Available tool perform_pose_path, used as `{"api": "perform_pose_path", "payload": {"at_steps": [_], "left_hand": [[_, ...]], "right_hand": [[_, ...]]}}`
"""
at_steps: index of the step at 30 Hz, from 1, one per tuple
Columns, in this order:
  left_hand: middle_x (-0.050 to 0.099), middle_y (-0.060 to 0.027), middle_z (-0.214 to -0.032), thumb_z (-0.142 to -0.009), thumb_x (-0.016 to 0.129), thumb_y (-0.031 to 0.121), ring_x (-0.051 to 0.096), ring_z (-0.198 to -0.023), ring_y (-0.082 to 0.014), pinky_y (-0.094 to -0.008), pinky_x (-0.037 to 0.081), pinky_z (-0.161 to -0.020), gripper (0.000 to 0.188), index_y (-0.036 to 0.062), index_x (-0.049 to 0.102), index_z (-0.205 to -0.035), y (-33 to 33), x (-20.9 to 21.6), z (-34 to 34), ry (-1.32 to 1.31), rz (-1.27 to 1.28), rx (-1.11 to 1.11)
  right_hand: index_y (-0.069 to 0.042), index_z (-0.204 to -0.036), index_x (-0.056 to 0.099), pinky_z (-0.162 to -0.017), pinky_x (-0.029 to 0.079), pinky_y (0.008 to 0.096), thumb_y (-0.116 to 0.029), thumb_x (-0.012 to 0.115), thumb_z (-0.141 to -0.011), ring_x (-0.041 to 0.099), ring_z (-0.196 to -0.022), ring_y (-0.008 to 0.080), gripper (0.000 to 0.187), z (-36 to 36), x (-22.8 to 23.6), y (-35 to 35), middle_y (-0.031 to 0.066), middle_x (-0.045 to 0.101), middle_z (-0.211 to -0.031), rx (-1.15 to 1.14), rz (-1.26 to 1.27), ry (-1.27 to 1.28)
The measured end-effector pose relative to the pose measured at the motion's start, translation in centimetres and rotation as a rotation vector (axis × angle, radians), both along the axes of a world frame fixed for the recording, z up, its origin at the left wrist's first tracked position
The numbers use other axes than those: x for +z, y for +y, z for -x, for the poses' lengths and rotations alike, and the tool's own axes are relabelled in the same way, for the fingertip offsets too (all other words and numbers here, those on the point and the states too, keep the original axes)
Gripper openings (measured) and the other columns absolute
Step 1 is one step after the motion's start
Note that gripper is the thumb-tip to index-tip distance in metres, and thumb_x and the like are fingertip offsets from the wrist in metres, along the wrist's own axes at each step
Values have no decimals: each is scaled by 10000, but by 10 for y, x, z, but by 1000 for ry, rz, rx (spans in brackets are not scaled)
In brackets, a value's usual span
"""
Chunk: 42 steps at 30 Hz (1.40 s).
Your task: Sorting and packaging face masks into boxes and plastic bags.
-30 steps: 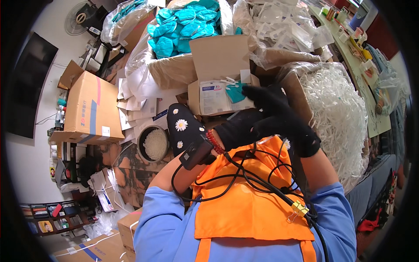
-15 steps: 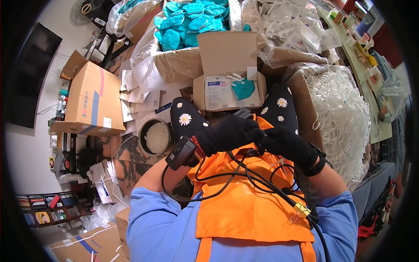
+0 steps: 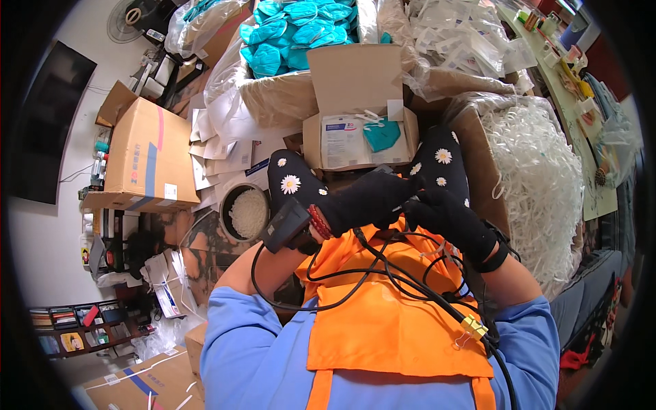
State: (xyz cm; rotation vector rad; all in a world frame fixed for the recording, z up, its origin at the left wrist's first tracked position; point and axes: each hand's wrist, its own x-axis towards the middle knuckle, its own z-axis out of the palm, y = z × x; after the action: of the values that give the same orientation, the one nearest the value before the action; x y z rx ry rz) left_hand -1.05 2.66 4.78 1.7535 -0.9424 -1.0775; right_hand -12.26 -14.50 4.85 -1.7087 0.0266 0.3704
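Observation:
In black gloves, my left hand (image 3: 369, 199) and my right hand (image 3: 447, 217) meet above my lap, the fingers of both curled and nearly touching. Dark gloves against dark cloth hide whatever is pinched between them. Just beyond the hands, between my knees, stands an open cardboard box (image 3: 312, 145) with its lid raised. Inside it lie white printed packets (image 3: 342, 145), a teal folded face mask (image 3: 383, 136) and a few small white strips (image 3: 370, 116). Black cables (image 3: 342, 273) hang across my orange apron (image 3: 403, 321).
Behind the box, a plastic-lined carton holds many teal masks (image 3: 297, 34); another holds clear packets (image 3: 465, 41). White elastic straps (image 3: 536, 178) fill a carton on the right. A round tub of white pieces (image 3: 248, 213) sits by my left knee, near a large carton (image 3: 147, 157).
My left hand has turned slightly, its fingertips shifting a little right and away from me. My right hand's fingers have shifted with it. The box contents look unchanged.

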Motion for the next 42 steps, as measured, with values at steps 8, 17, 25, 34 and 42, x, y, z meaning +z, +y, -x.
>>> {"api": "perform_pose_path", "payload": {"at_steps": [8, 17, 25, 34, 42], "left_hand": [[629, -95, -774, -966, 467, 201, 606, -608, -180, -302, 480, -536, 212, 76, 616, -1049, 11, -24, 0, -1030, 438, -83], [590, -90, -743, -964, 434, 189, 603, -609, -198, -288, 476, -565, 261, -12, 579, -1045, 0, -36, 20, -402, 369, 204], [610, -114, -813, -792, 585, 90, 626, -799, -266, -373, 494, -659, 274, 62, 609, -1063, -10, -36, 13, -961, 298, 44], [592, -70, -860, -939, 516, 222, 612, -670, -169, -269, 497, -586, 262, 41, 565, -1122, 11, -18, 28, -460, 340, 28], [583, -111, -1036, -973, 474, 286, 632, -867, -207, -347, 578, -609, 339, 83, 494, -1243, 3, -32, 3, 343, 134, 222]], "right_hand": [[47, -946, 637, -698, 456, 261, -248, 536, -963, 547, -722, 87, 313, 1, 21, -7, 32, 634, -773, 89, 85, 80], [25, -957, 651, -662, 461, 274, -224, 571, -937, 571, -703, 104, 262, 6, -5, 4, 71, 638, -755, -155, 174, -134], [25, -900, 652, -615, 435, 276, -235, 578, -929, 544, -650, 94, 271, -2, -11, 7, 48, 616, -685, -255, 144, -180], [3, -919, 669, -610, 426, 262, -210, 591, -926, 508, -643, 75, 227, 13, 1, -2, 10, 600, -693, -168, 240, -61], [24, -1031, 662, -684, 464, 262, -204, 608, -915, 574, -740, 81, 262, 7, 4, -3, 47, 668, -785, -161, 126, -5]]}}
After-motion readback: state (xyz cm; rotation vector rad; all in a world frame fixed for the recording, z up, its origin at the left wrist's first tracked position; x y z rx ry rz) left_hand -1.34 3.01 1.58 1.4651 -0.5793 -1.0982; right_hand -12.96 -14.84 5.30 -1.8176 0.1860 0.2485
